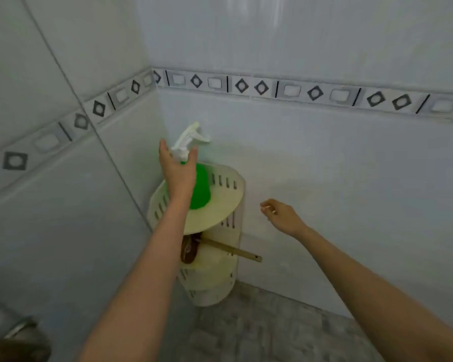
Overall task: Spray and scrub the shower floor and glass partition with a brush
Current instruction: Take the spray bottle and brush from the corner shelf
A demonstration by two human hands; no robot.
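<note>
Pale tiled walls [324, 152] meet in a corner at 12 o'clock, with a diamond-pattern border [314, 93] running across them. Grey mottled floor [259, 330] lies open from 5 to 6 o'clock. A cream tiered shelf [220, 212] fills the corner. The green bottle [202, 186] stands on its top tier and the brush [230, 250] lies on the tier below, handle jutting toward 4 o'clock. The left hand [179, 173] has its fingers and thumb apart either side of the bottle's white neck. The right hand [283, 216], at 3 o'clock of the shelf, is loosely curled and holds nothing.

My left hand [179, 173] brackets the bottle [200, 189] neck, fingers straight, on the shelf [220, 205] top; right hand [281, 215] hangs loose; brush [230, 249] lies a tier below.
</note>
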